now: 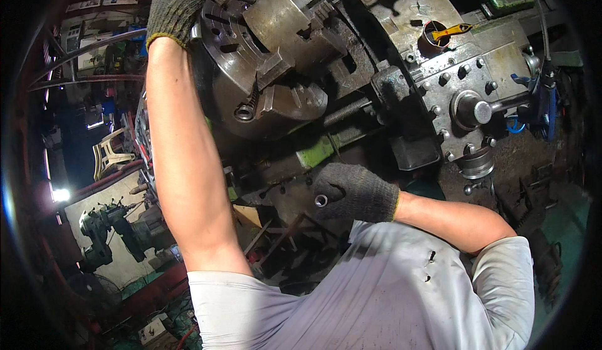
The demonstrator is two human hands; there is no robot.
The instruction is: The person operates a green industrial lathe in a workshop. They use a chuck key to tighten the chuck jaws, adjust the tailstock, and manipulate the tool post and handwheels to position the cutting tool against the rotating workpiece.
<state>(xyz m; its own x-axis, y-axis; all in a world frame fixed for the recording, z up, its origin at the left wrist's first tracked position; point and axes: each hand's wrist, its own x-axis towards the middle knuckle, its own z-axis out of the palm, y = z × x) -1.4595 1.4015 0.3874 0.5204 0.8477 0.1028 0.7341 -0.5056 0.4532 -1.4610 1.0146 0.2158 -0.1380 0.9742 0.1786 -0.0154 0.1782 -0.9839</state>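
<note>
A pale grey shirt point(389, 293) is being worn, its front spreading below both hands. A small metal piece point(321, 201) is being clasped by the curled fingers of the gloved right hand point(359, 194), its ringed end being left exposed at the grip's left side. Up and left from that grip, a large steel chuck point(274, 68) is being reached by the gloved left hand point(180, 8); one finger is being stretched toward its upper block, but whether anything is being gripped there cannot be told. Above and right of the right-hand grip, a yellow-handled tool point(453, 31) is being held in a brown tin point(431, 49).
</note>
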